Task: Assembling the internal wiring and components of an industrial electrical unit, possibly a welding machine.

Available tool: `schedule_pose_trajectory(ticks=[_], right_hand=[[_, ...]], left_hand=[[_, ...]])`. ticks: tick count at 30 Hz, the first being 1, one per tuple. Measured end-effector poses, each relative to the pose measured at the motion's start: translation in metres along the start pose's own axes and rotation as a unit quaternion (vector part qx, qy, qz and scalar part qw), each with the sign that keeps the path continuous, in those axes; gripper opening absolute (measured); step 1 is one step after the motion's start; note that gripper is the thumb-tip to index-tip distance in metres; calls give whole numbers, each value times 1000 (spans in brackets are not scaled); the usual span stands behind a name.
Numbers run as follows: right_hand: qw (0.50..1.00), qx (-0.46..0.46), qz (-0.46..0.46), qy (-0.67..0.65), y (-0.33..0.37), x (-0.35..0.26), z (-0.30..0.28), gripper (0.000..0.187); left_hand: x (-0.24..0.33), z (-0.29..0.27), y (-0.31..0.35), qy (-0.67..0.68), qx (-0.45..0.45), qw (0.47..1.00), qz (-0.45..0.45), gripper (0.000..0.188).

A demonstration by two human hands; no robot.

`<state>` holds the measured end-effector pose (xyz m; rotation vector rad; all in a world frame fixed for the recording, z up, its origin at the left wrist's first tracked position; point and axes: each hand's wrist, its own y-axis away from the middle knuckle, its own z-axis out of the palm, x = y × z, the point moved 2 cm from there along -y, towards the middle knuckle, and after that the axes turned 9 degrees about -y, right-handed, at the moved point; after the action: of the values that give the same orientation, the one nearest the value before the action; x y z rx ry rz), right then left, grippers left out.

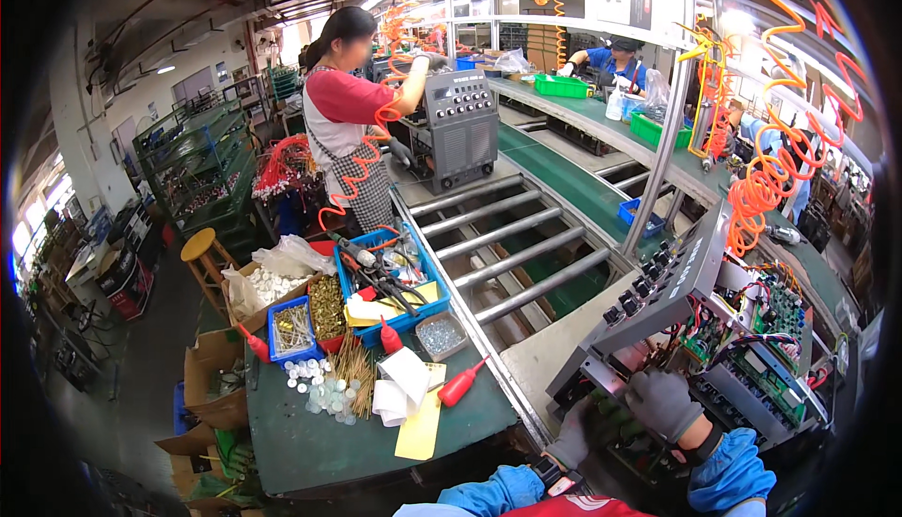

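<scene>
An opened welding machine point(658, 303) is in front of me on the right, its dark front panel with several knobs tilted and its circuit boards point(772, 324) and wiring bare. My right hand point(663, 406), in a grey glove, is at the lower inner side of the panel with fingers curled; what they hold, if anything, is hidden. Beside it, lower and to the left, my left hand point(569, 438), also gloved, reaches to the machine's lower front edge. Its fingers fade into shadow, so their grip does not show.
Left is a green bench point(319, 456) with a blue tool tray point(440, 306), red squeeze bottles point(462, 383), parts boxes, cable ties and papers. A roller conveyor point(512, 249) runs ahead. Across it a co-worker point(343, 113) handles another welding machine point(460, 132). Orange coiled hoses point(752, 188) hang right.
</scene>
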<state>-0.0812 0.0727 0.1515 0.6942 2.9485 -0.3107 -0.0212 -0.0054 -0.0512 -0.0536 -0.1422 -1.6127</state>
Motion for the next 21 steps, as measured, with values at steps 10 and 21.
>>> schedule_pose_trajectory(ticks=[10, 21], right_hand=[[996, 33, 17, -83, -1, -3, -1, 23], [1000, -2, 4, -17, -2, 2, 2, 24]], left_hand=[[-3, -9, -1, -2, 63, 998, -20, 34], [4, 19, 6, -34, 39, 999, 3, 27]])
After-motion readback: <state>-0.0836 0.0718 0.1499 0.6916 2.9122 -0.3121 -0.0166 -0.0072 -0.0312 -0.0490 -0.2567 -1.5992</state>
